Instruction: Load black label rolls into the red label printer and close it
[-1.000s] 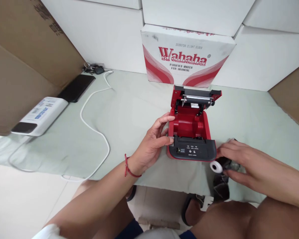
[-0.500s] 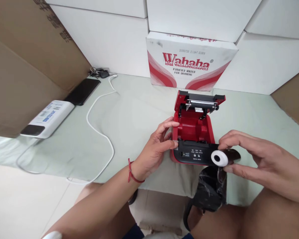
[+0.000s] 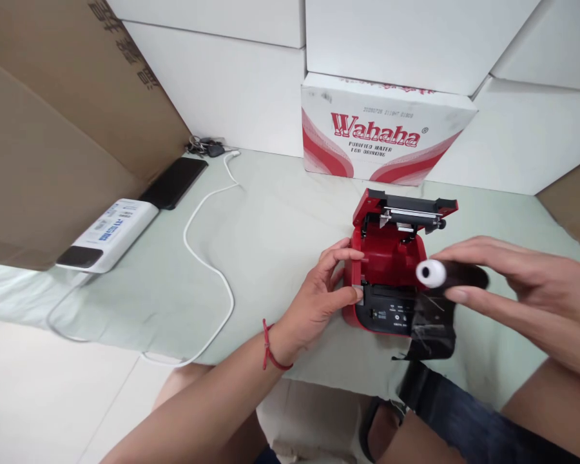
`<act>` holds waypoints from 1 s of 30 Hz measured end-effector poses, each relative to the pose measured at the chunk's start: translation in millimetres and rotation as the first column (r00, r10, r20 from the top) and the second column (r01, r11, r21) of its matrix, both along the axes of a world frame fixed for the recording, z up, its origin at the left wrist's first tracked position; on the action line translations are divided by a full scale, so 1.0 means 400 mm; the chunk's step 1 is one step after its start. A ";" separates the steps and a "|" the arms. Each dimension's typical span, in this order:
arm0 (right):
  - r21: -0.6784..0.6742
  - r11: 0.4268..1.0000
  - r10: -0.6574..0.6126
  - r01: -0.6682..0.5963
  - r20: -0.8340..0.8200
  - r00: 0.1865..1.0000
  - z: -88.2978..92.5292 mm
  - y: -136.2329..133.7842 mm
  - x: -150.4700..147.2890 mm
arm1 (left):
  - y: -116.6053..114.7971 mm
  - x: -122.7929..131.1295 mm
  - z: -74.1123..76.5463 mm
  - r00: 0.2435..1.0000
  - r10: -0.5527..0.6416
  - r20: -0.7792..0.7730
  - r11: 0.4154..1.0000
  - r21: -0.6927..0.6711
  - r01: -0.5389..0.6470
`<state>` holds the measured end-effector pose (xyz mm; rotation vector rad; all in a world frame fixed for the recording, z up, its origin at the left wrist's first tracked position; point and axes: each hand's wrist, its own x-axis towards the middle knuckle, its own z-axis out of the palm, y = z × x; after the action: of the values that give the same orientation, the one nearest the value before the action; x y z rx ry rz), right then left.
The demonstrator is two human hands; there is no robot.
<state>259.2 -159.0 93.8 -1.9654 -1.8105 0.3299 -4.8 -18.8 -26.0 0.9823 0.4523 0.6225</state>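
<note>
A small red and black printer [image 3: 383,303] stands on the cloth-covered surface with its lid [image 3: 408,209] raised and its red inner bay exposed. My left hand [image 3: 314,293] grips the printer's left side, thumb on the front corner and fingers along the side wall. Between the thumb and fingers of my right hand [image 3: 522,277] is a roll of glossy black ribbon [image 3: 459,275] on a white core, held above the right side of the printer. A loose length of the ribbon hangs from it, covering part of the front panel and trailing below the table edge.
Behind the printer a Wahaha water carton [image 3: 377,132] leans against white boxes [image 3: 212,87]. To the left lie a white power bank [image 3: 109,235], a black phone [image 3: 176,182], keys [image 3: 207,147] and a white cable [image 3: 232,299]. A brown cardboard box [image 3: 53,148] borders the left side.
My right hand has lifted the roll upward from the printer's front panel, and its loose ribbon now stretches over the panel's right part. My left hand keeps its hold; the whole view has shifted slightly.
</note>
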 end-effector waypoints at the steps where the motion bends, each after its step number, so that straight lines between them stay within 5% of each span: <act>1: -0.022 1.000 0.022 -0.021 0.005 1.000 0.001 0.031 -0.019 | -0.001 0.001 0.001 1.000 0.000 0.006 1.000 -0.015 0.000; 6: -0.116 0.993 -0.011 0.034 0.196 0.981 -0.030 0.148 -0.083 | -0.001 0.005 0.010 1.000 0.018 -0.010 0.999 -0.043 -0.019; 14: -0.357 0.926 0.045 0.120 0.420 0.906 -0.052 0.206 -0.128 | 0.005 0.008 -0.007 0.999 0.021 -0.032 1.000 -0.005 -0.021; 18: -0.440 0.890 0.096 0.120 0.438 0.894 -0.045 0.227 -0.136 | -0.014 -0.010 -0.005 0.986 0.144 -0.079 0.957 0.266 -0.118; 20: -0.461 0.877 0.113 0.134 0.469 0.876 -0.043 0.235 -0.136 | -0.027 -0.022 -0.001 0.961 0.274 -0.027 0.793 0.572 -0.210; 22: -0.474 0.870 0.127 0.135 0.481 0.868 -0.043 0.242 -0.136 | -0.040 -0.029 -0.001 0.967 0.240 0.083 0.528 0.825 -0.202; 25: -0.475 0.871 0.137 0.125 0.479 0.867 -0.048 0.247 -0.140 | -0.056 -0.022 -0.016 0.980 0.166 0.113 0.220 0.964 -0.148; 30: -0.352 0.934 0.093 0.058 0.396 0.913 -0.054 0.205 -0.152 | -0.073 -0.004 -0.042 0.977 0.202 0.073 0.097 0.991 -0.094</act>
<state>198.5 -77.1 72.1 -2.4159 -2.1498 0.2849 -6.5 -48.1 -42.7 2.3604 0.1138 1.1365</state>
